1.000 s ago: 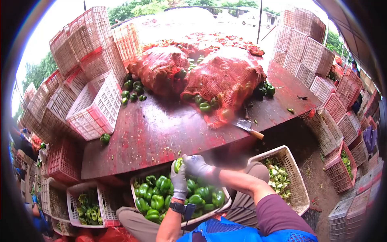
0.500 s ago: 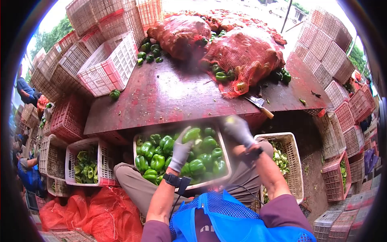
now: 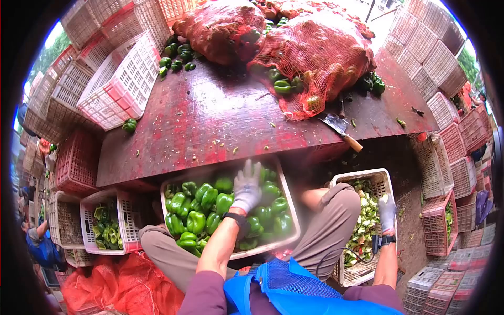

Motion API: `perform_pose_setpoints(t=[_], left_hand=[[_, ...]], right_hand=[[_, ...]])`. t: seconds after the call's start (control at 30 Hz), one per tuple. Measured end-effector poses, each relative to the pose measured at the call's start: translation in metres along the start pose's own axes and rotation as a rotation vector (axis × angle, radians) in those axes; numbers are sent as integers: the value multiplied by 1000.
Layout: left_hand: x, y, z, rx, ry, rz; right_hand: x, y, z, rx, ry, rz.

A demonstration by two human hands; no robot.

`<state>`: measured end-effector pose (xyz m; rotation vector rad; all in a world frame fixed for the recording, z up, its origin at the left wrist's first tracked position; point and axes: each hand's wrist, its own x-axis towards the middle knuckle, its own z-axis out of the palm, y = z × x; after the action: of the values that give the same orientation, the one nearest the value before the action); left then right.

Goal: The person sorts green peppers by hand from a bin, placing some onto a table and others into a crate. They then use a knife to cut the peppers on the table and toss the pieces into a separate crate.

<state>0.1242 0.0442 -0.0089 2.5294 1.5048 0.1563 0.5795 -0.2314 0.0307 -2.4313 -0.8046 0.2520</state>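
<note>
Gloved in pale grey, my left hand [image 3: 247,186] is over green peppers [image 3: 196,222] in a white crate [image 3: 295,210] between my legs, its fingers apart. My right hand [image 3: 387,214], also gloved, is above the right crate [image 3: 389,181], which holds cut pale green pepper pieces [image 3: 362,226]. Its fingers are closed around something small and pale at the fingertips, too small to name. A broad-bladed knife [image 3: 336,124] with a wooden handle lies on the table's front edge.
Red mesh sacks of peppers [image 3: 320,58] lie on the reddish table [image 3: 210,121]. A left crate [image 3: 86,220] holds cut peppers, with red netting [image 3: 126,286] below it. Stacked crates [image 3: 433,58] stand at both sides. Another person [image 3: 39,244] is at the far left.
My left hand has let go of the pepper it held and its fingers have spread. My right hand has moved right and down, from beside the pepper crate to the crate of cut pieces.
</note>
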Motion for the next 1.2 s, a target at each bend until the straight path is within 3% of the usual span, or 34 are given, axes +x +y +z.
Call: perform_pose_setpoints(t=[0.03,0.13,0.17,0.27,0.3,0.37,0.47,0.53,0.57,0.63,0.7,0.77,0.83,0.97,1.03,1.13,1.2], left_hand=[[3,-2,-1,-24,-8,13],[3,-7,-29,-119,-64,42],[7,-17,-21,-108,92,113],[20,-15,-23,-120,241,51],[20,-11,-22,-1,170,21],[23,-12,-1,-18,143,-60],[23,-17,3,24,74,-102],[24,-19,3,1,8,-119],[25,-21,3,-9,-25,-124],[26,-23,9,-24,-17,-136],[24,-24,13,-39,12,-138],[24,-25,13,-54,1,-149],[24,-26,15,-65,-3,-156],[23,-27,12,-104,-26,-151],[23,-27,13,-117,-13,-155],[23,-29,14,-141,-7,-142],[23,-28,13,-152,-19,-144]], right_hand=[[0,25,14,-228,74,-49],[-15,29,24,-575,-68,104],[-16,21,23,-662,-175,168],[-7,28,27,-780,-335,269],[-8,3,18,-838,-448,253],[12,3,20,-885,-597,128],[17,-84,17,-608,-211,-288],[25,-173,21,-370,-223,-411],[31,-206,40,-240,-130,-618],[34,-280,74,-106,-232,-796],[48,-334,138,91,-168,-1016],[64,-384,196,121,-168,-1007],[80,-425,218,-53,-221,-1009],[149,-427,280,-325,-150,-1010],[174,-408,268,-535,-64,-982],[180,-391,221,-919,4,-694],[182,-386,204,-980,-110,-613]])
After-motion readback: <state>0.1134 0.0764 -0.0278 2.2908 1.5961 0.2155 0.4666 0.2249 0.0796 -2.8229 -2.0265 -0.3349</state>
